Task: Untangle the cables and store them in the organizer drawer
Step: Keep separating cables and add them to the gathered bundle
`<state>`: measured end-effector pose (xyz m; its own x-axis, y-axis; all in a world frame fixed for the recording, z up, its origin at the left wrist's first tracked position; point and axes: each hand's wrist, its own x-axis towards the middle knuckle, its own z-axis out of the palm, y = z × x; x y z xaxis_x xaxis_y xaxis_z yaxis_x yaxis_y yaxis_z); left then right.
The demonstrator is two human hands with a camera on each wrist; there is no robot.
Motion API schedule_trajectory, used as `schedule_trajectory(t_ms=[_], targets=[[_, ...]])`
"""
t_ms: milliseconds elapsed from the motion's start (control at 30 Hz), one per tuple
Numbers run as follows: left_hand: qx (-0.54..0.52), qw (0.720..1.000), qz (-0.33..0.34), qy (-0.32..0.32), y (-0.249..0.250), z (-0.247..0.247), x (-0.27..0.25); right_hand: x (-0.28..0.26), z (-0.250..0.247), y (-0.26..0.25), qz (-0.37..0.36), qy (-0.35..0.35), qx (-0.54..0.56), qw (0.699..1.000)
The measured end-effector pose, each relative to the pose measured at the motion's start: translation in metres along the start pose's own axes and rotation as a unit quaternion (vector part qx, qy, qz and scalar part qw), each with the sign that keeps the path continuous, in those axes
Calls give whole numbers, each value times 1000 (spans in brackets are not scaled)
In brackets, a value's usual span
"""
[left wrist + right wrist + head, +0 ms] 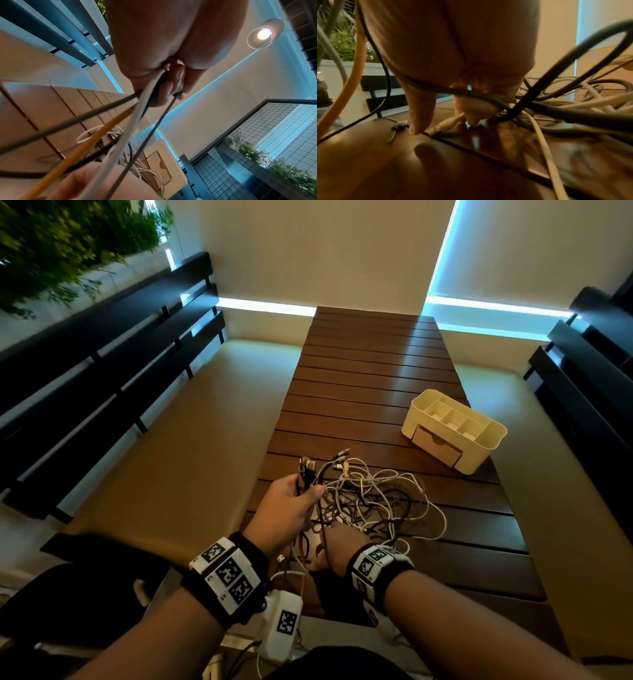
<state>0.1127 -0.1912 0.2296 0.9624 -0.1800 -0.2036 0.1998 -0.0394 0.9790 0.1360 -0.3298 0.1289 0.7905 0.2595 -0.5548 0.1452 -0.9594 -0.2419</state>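
Observation:
A tangle of white, grey and black cables (376,501) lies on the wooden slat table (370,364) near its front edge. My left hand (308,491) is raised over the tangle's left side and grips a bundle of cable ends (306,472); in the left wrist view grey, white, yellow and black strands (137,108) run out of my left hand (168,88). My right hand (329,542) reaches down at the near edge. There its thumb (416,124) and curled fingertips pinch a white plug (447,123) on the table, a grey cable draped across the fingers. The cream organizer (452,429) stands at the right, its drawer (435,445) closed.
Beige bench seats (191,433) with dark slatted backs (102,364) flank the table on both sides. A white device (281,625) with cables hangs below my wrists at the table's near end. Bare table boards stretch beyond the tangle toward the wall.

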Motion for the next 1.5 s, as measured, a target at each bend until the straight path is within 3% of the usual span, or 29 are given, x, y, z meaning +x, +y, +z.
schedule_trajectory(t_ms=[233,400,567,800,933,1000,1067,1133,1233,1300,1500], targets=[[7,1000,-15,-9,-2,-1,0,0,5,1,-16,29,-2,999],[-4,1000,-15,8,-1,-4,-1,15,1,-9,-141,56,10,988],[-10,999,-12,29,-4,-12,-5,37,11,-22,-189,25,-35,981],[-11,999,-18,45,-16,-24,-6,39,14,-44,-172,22,-55,983],[-4,998,-3,55,-10,-22,-3,42,6,-34,-133,-2,15,991],[1,999,14,51,-6,-19,-3,31,-5,-21,-99,36,131,986],[9,998,34,47,-3,-16,-3,12,-23,-11,-70,102,303,945],[32,997,53,39,-1,-11,-1,-9,-44,-5,-55,169,456,872],[45,996,76,26,4,1,1,-42,-81,-6,-80,230,578,779],[35,996,86,18,9,8,4,-59,-99,-7,-98,256,598,753],[50,991,124,23,28,22,9,-84,-119,-1,-114,285,622,720]])
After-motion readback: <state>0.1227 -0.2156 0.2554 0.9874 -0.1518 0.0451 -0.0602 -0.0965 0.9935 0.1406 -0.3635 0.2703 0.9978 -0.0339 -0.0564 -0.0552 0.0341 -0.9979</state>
